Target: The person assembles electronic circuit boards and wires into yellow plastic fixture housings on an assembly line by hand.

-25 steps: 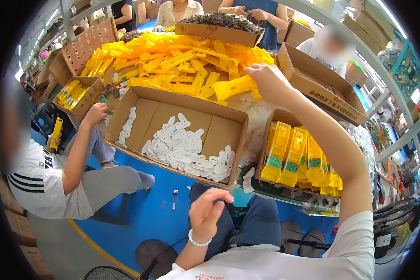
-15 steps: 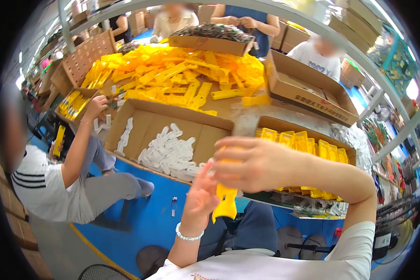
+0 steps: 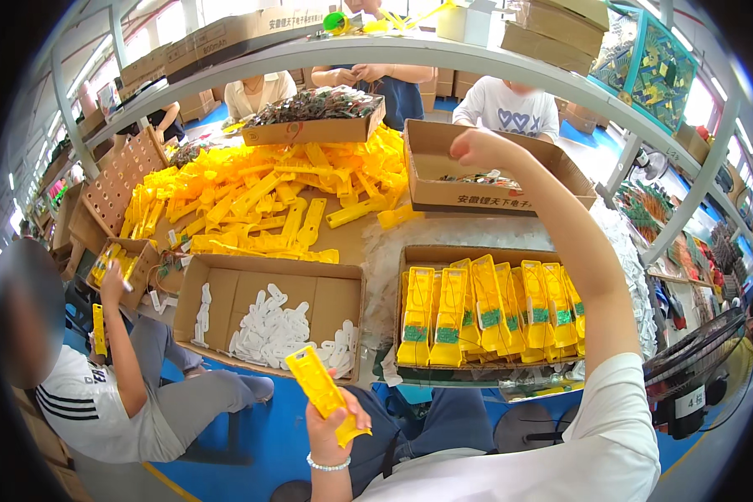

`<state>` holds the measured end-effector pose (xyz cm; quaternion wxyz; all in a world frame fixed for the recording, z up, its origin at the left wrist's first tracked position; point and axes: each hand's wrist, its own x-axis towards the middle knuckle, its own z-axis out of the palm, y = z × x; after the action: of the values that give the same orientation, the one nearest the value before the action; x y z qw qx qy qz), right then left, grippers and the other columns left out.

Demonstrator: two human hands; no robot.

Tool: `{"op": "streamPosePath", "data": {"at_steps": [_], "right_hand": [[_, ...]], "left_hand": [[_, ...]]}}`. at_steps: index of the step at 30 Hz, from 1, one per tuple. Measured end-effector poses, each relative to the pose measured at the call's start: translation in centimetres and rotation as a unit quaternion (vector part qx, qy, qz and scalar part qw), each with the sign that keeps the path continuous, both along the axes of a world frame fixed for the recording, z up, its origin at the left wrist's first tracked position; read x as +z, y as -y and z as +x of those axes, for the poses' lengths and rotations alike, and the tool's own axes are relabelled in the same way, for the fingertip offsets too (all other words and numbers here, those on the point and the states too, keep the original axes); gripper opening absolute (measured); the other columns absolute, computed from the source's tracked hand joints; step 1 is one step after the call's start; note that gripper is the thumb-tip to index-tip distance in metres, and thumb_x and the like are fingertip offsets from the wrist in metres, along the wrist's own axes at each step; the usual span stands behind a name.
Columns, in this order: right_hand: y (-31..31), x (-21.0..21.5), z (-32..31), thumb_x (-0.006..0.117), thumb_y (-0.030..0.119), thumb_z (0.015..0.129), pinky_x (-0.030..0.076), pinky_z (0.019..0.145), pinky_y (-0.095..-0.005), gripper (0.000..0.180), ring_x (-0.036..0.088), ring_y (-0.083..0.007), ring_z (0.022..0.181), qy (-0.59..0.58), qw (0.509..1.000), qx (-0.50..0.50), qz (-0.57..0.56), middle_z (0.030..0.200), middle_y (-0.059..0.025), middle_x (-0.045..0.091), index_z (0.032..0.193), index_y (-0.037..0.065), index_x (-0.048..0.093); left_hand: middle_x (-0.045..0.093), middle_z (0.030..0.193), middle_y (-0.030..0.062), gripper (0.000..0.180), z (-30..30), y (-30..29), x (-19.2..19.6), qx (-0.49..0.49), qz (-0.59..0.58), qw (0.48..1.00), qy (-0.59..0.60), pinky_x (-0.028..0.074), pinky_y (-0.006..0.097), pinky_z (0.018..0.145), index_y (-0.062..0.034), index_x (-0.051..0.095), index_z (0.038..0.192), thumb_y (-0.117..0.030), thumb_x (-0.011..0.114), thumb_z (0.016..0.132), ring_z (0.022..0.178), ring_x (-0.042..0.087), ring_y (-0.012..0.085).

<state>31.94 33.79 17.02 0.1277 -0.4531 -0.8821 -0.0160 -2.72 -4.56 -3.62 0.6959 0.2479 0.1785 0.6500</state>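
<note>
My left hand (image 3: 336, 422), with a beaded bracelet at the wrist, is closed round a yellow plastic housing (image 3: 316, 383). This long, narrow shell is tilted, its upper end near the box of white parts (image 3: 280, 328). My right hand (image 3: 487, 151) is stretched far forward, above the open cardboard box (image 3: 468, 201) holding a few small parts. Its fingers are curled in; whatever they hold, if anything, cannot be made out. Nearer me on the right, a second cardboard box (image 3: 607, 361) holds rows of yellow housings (image 3: 448, 314) with green boards and thin wires.
A big heap of yellow housings (image 3: 259, 197) covers the table's far left. Behind it stands a box of small dark parts (image 3: 309, 117). A metal shelf beam (image 3: 477, 67) crosses overhead. A co-worker (image 3: 100, 376) sits at left; others work opposite. A fan (image 3: 686, 368) stands at right.
My hands have separated. The right one has moved from beside the yellow housing to over the far box. The left keeps the housing, now turned upward. The view has shifted.
</note>
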Motion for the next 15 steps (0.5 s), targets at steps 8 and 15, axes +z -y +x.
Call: {"op": "streamPosePath", "data": {"at_steps": [8, 15], "right_hand": [[-0.5, -0.7, 2.7, 0.077, 0.017, 0.068, 0.054, 0.065, -0.0321, 0.027, 0.067, -0.0199, 0.069, -0.03, 0.962, -0.145, -0.23, 0.078, -0.0095, 0.071, 0.09, 0.002, 0.073], [-0.7, -2.4, 4.2, 0.075, 0.01, 0.064, 0.052, 0.068, -0.0319, 0.028, 0.066, -0.0199, 0.075, -0.097, 0.99, -0.057, -0.084, 0.081, -0.0097, 0.07, 0.09, 0.0, 0.071]], "left_hand": [[0.06, 0.077, 0.0126, 0.067, -0.8, -1.6, 2.0, 0.07, 0.041, 0.997, -0.009, 0.054, 0.038, 0.055, -0.0022, 0.034, 0.139, -0.007, 0.071, 0.083, 0.056, 0.061, 0.0234], [0.06, 0.078, 0.0115, 0.066, 0.8, -2.6, 2.8, 0.065, 0.04, 0.997, -0.002, 0.054, 0.038, 0.056, -0.0034, 0.035, 0.139, -0.006, 0.07, 0.083, 0.057, 0.061, 0.023]]}}
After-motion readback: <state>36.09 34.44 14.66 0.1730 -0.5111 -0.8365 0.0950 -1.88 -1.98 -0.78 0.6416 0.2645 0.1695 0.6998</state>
